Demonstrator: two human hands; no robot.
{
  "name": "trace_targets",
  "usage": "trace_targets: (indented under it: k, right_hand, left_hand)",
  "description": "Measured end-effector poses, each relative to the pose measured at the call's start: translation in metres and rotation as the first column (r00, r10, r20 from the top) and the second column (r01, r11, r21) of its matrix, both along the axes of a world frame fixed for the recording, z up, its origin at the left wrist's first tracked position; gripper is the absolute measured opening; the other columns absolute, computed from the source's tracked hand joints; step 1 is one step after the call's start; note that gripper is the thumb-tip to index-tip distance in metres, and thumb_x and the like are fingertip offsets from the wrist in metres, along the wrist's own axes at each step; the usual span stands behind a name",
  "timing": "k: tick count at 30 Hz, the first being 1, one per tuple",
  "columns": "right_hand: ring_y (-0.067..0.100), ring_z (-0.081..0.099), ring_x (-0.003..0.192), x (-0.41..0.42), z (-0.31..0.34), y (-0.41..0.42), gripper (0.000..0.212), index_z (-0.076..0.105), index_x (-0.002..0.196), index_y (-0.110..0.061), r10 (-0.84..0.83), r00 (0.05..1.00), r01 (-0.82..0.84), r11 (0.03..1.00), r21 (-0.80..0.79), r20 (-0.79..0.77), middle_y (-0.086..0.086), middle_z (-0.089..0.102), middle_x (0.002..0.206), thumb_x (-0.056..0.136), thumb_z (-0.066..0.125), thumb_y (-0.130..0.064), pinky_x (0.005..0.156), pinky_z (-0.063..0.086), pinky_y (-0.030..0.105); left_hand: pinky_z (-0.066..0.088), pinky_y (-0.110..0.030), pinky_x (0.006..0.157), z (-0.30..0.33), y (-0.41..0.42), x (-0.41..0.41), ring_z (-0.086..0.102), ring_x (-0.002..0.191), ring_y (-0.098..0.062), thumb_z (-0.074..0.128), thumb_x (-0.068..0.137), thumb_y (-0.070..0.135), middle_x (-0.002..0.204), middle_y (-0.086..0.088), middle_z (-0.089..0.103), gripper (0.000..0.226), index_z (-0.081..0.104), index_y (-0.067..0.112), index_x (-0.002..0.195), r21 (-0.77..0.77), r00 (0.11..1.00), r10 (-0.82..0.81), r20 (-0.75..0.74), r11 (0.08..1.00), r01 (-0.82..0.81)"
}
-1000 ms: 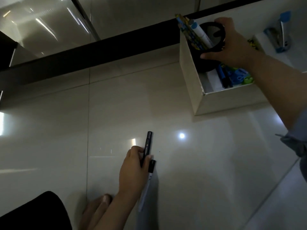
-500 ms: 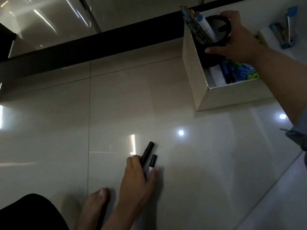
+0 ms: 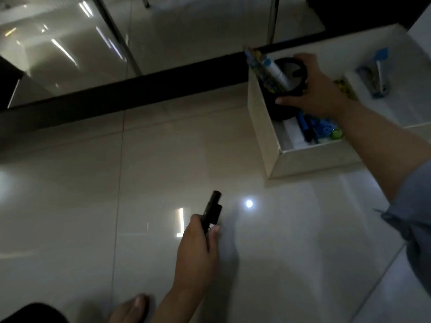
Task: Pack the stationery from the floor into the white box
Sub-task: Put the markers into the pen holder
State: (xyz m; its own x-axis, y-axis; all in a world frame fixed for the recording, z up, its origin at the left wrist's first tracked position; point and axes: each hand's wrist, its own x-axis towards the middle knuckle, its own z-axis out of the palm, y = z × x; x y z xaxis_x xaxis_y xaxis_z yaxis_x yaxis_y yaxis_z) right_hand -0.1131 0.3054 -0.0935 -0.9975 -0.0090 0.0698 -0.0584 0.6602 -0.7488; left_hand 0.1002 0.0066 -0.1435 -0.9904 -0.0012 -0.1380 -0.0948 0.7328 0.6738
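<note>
The white box (image 3: 263, 129) stands on the floor at the upper right. Inside it is a black pen holder (image 3: 282, 106) with pencils and a white marker (image 3: 276, 72) sticking out; my right hand (image 3: 310, 89) grips the holder's rim. Blue pens (image 3: 305, 127) and other small items lie on the box's bottom. Lower centre, my left hand (image 3: 197, 250) grips two dark markers (image 3: 211, 212) just above the glossy floor, their caps pointing away from me.
A blue stapler (image 3: 377, 75) lies on the white surface right of the box. A dark strip (image 3: 130, 94) runs across the floor behind the box. My bare foot (image 3: 130, 308) rests at the bottom, beside a dark shape at the lower left corner.
My left hand has gathered the two markers together and lifted them slightly off the floor. My right hand keeps its grip on the pen holder in the box.
</note>
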Motion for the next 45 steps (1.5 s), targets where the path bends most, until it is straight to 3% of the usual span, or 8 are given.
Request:
trace_targets:
  k: [6, 11, 15, 22, 29, 36, 41, 45]
  right_hand:
    - [0.011, 0.042, 0.119, -0.005, -0.007, 0.003, 0.091, 0.027, 0.138, -0.013, -0.018, 1.0, 0.018, 0.999, -0.028, -0.01, 0.007, 0.044, 0.137, 0.067, 0.082, -0.029, 0.104, 0.04, 0.034]
    - [0.019, 0.048, 0.123, -0.006, -0.012, 0.006, 0.094, 0.026, 0.138, -0.022, -0.018, 1.0, 0.018, 0.999, -0.04, 0.015, 0.005, 0.047, 0.137, 0.065, 0.083, -0.035, 0.099, 0.045, 0.033]
    - [0.016, 0.048, 0.124, -0.007, -0.013, 0.005, 0.09, 0.026, 0.134, -0.033, -0.004, 1.0, 0.005, 0.994, -0.106, 0.013, -0.002, 0.047, 0.136, 0.065, 0.083, -0.037, 0.099, 0.046, 0.038]
    - [0.021, 0.056, 0.113, -0.009, -0.015, 0.005, 0.091, 0.026, 0.134, -0.033, -0.015, 1.0, 0.015, 0.997, -0.08, 0.0, -0.002, 0.054, 0.129, 0.063, 0.081, -0.045, 0.09, 0.05, 0.045]
    - [0.028, 0.057, 0.101, -0.013, -0.019, 0.005, 0.092, 0.024, 0.132, -0.043, -0.032, 0.999, 0.032, 0.998, -0.049, 0.017, -0.004, 0.056, 0.122, 0.057, 0.075, -0.057, 0.082, 0.051, 0.048]
    - [0.027, 0.055, 0.11, -0.013, -0.018, 0.004, 0.095, 0.024, 0.131, -0.039, -0.036, 0.999, 0.038, 0.998, -0.053, 0.036, -0.004, 0.052, 0.13, 0.054, 0.076, -0.058, 0.091, 0.048, 0.047]
    - [0.029, 0.051, 0.115, -0.015, -0.019, 0.004, 0.099, 0.024, 0.133, -0.04, -0.043, 0.998, 0.046, 0.998, -0.05, 0.045, -0.004, 0.049, 0.134, 0.051, 0.076, -0.059, 0.094, 0.047, 0.048]
    - [0.028, 0.051, 0.114, -0.014, -0.018, 0.003, 0.099, 0.024, 0.133, -0.04, -0.037, 0.998, 0.039, 0.998, -0.051, 0.05, -0.004, 0.049, 0.133, 0.051, 0.075, -0.061, 0.093, 0.048, 0.048]
  left_hand:
    - [0.046, -0.025, 0.06, 0.094, 0.05, -0.097, 0.057, 0.067, -0.007, 0.043, 0.091, 0.026, 0.072, 0.008, 0.059, 0.013, 0.052, 0.035, 0.089, 0.597, 0.965, 0.14, -0.22, 0.802, 0.02]
    - [0.052, -0.033, 0.086, 0.153, 0.114, -0.182, 0.065, 0.083, -0.007, 0.039, 0.095, -0.002, 0.085, 0.002, 0.062, 0.02, 0.046, 0.016, 0.102, 0.786, 0.942, 0.11, -0.316, 0.586, 0.196]
    - [0.049, -0.027, 0.092, 0.148, 0.156, -0.226, 0.063, 0.098, -0.007, 0.046, 0.094, 0.003, 0.094, 0.005, 0.066, 0.021, 0.046, 0.009, 0.113, 0.691, 0.937, -0.017, -0.349, 0.671, 0.269]
    - [0.048, -0.006, 0.074, 0.112, 0.18, -0.245, 0.063, 0.094, -0.002, 0.052, 0.089, -0.003, 0.092, 0.006, 0.064, 0.035, 0.04, 0.026, 0.105, 0.66, 0.948, -0.066, -0.31, 0.703, 0.265]
    - [0.049, -0.031, 0.093, 0.102, 0.189, -0.247, 0.063, 0.093, -0.008, 0.057, 0.08, -0.009, 0.09, 0.001, 0.066, 0.045, 0.042, 0.022, 0.108, 0.659, 0.95, -0.013, -0.311, 0.717, 0.226]
    - [0.046, -0.014, 0.087, 0.108, 0.188, -0.241, 0.062, 0.097, -0.01, 0.059, 0.088, 0.006, 0.098, -0.004, 0.066, 0.026, 0.049, 0.016, 0.109, 0.74, 0.951, 0.058, -0.305, 0.643, 0.198]
    - [0.036, -0.001, 0.087, 0.115, 0.165, -0.257, 0.052, 0.111, -0.001, 0.038, 0.092, -0.005, 0.117, 0.003, 0.061, 0.036, 0.065, 0.014, 0.105, 0.343, 0.875, -0.239, -0.422, 0.851, 0.398]
    - [0.017, -0.004, 0.104, 0.112, 0.149, -0.264, 0.027, 0.139, -0.011, 0.034, 0.094, -0.008, 0.148, -0.004, 0.036, 0.046, 0.048, 0.011, 0.133, 0.084, 0.768, -0.517, -0.378, 0.807, 0.585]
